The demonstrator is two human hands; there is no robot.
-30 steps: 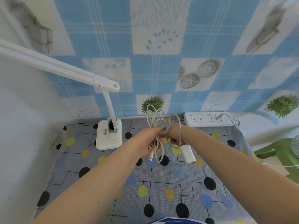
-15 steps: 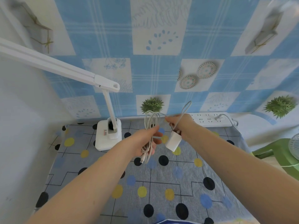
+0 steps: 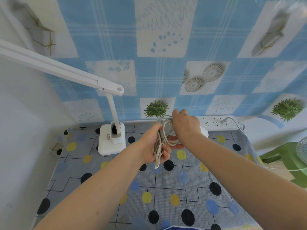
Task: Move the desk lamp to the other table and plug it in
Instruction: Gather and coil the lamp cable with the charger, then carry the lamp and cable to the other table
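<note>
The desk lamp is already standing on the patterned counter, left of centre, its base near the wall; plugging in appears to be what is left. At mid-frame the left hand is gripping a coiled white cable, its small plug end dangling. The right hand is reaching over the coil, fingers curled round its upper loops, a white adapter peeking out behind the wrist. The power strip is lying just beyond, against the wall.
</note>
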